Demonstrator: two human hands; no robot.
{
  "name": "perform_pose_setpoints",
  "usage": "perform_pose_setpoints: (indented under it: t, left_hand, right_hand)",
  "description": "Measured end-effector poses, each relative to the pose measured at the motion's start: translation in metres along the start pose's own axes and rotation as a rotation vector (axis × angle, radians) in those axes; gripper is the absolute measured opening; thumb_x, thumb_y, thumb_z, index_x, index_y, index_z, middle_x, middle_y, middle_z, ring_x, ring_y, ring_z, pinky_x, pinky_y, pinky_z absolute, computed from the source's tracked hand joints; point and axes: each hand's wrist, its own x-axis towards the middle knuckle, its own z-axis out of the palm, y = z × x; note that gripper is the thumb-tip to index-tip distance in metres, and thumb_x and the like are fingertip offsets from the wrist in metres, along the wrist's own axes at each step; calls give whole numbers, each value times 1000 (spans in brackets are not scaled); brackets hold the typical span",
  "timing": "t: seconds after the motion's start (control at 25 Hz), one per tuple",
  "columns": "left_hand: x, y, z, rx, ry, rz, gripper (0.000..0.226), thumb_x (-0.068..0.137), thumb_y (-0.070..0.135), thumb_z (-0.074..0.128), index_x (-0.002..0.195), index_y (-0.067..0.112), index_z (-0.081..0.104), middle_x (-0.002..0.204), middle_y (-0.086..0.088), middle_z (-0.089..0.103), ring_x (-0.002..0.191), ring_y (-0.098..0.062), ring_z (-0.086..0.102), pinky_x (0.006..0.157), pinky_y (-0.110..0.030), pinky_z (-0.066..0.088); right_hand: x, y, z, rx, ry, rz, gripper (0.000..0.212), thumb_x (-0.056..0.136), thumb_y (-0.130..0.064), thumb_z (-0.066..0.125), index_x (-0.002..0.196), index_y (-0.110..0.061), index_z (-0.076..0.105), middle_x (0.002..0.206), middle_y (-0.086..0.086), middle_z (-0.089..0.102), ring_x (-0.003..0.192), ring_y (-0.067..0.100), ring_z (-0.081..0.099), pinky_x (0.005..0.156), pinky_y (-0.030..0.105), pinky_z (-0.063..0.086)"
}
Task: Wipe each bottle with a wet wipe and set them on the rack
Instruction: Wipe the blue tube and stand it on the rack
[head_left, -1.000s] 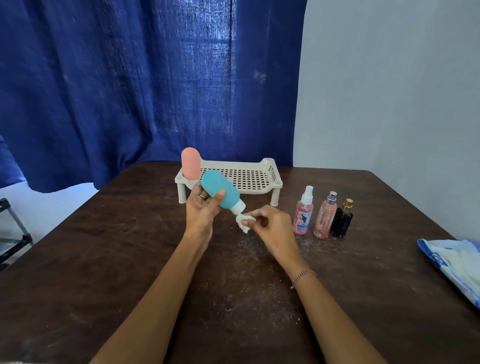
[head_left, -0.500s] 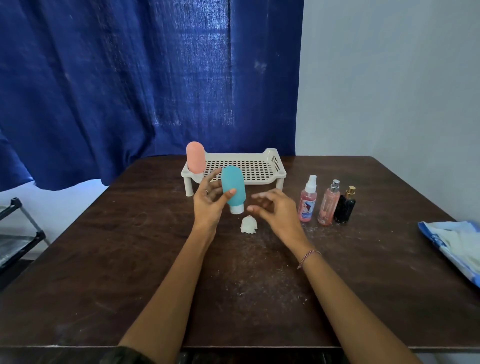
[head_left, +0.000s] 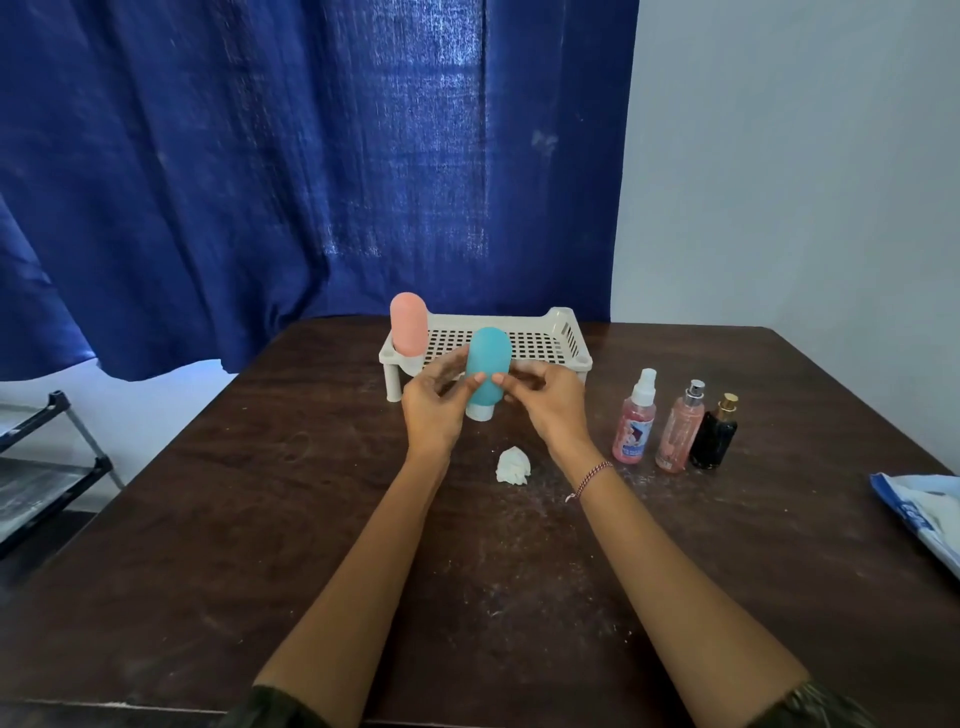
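Item in hand: one teal soft-sided bottle with a white cap (head_left: 487, 371), held upright with its cap down, above the dark wooden table (head_left: 260, 519) and just in front of the white perforated plastic rack (head_left: 563, 332). Left hand (head_left: 434, 410): thumb on the bottle's near face, fingers curled behind it. Right hand (head_left: 550, 410): thumb and fingertips pinching the bottle's right side. Both forearms reach forward, wrists raised. The crumpled white wet wipe (head_left: 513, 466) lies on the table below our right wrist, touched by neither hand, so we judge that this bottle is wiped and that we are now setting it on the rack. Already on the rack's left corner: one pink rounded bottle (head_left: 409, 325). The next move calls for lifting the teal bottle over the front rim and setting it down on its cap beside the pink one without knocking it.
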Motion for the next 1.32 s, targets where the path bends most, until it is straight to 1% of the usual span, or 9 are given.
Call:
perform_pose_setpoints:
  t: [0.08, 0.16, 0.36, 0.52, 0.76, 0.88, 1.0, 1.2, 1.32]
  left_hand:
    - [4, -2, 2, 157, 68, 36, 33, 87, 11, 65, 120, 14, 64, 124, 0, 60, 115, -9, 55, 86, -3, 43]
    - [10, -2, 2, 228, 122, 13, 32, 91, 13, 60, 123, 19, 63, 131, -1, 56, 122, -11, 50, 91, -7, 36]
    - [23, 8, 3, 254, 184, 24, 36, 93, 14, 57, 129, 15, 57, 136, -2, 55, 124, -14, 51, 94, -15, 36]
    - [35, 10, 1, 265, 182, 25, 37, 95, 12, 54, 132, 12, 55, 137, -2, 54, 126, -14, 49, 94, -12, 34]
    - [40, 0, 1, 277, 162, -70, 37, 95, 13, 53, 133, 12, 53, 139, -4, 53, 127, -16, 49, 102, -21, 35]
    - [42, -2, 1, 253, 158, -130, 38, 95, 15, 52, 133, 15, 53, 137, -4, 53, 112, -3, 48, 104, -29, 37]
    - [44, -5, 2, 255, 153, -151, 38, 96, 16, 52, 134, 16, 52, 134, -4, 55, 88, 6, 46, 101, -24, 36]
    - [44, -10, 2, 240, 152, -166, 38, 96, 16, 52, 134, 16, 52, 132, -4, 55, 84, 7, 44, 99, -26, 40]
    - [45, -12, 1, 261, 143, -155, 38, 96, 17, 52, 134, 15, 52, 128, -4, 57, 74, 12, 45, 88, -10, 37]
  right_hand:
    - [10, 0, 5, -43, 27, -10, 38, 77, -18, 75, 111, -5, 66, 105, 6, 70, 90, 14, 67, 80, 24, 56]
    - [20, -2, 12, -106, 44, -34, 39, 77, -21, 75, 112, -6, 66, 109, 7, 69, 95, 13, 65, 86, 28, 53]
    - [45, -16, 34, -193, 80, -124, 36, 78, -24, 73, 111, -10, 67, 107, 4, 70, 88, 3, 59, 71, 6, 41]
    - [62, -19, 47, -173, 44, -122, 34, 80, -20, 72, 110, -8, 67, 107, 6, 70, 94, 11, 64, 79, 16, 48]
    - [73, -6, 59, -200, 26, -69, 35, 80, -20, 72, 112, -8, 66, 108, 6, 70, 94, 11, 65, 65, 2, 41]
    - [77, -2, 61, -227, 22, -34, 36, 80, -22, 71, 113, -8, 66, 110, 5, 69, 95, 13, 66, 67, 4, 41]
    - [80, 1, 62, -233, 11, -11, 37, 80, -21, 71, 114, -9, 65, 111, 4, 69, 96, 13, 66, 65, 4, 41]
    - [82, 4, 66, -233, -2, 17, 36, 81, -20, 70, 115, -8, 64, 113, 5, 68, 100, 14, 65, 71, 7, 41]
    - [82, 6, 67, -233, -6, -5, 36, 81, -19, 70, 115, -7, 64, 113, 6, 68, 100, 14, 65, 78, 13, 45]
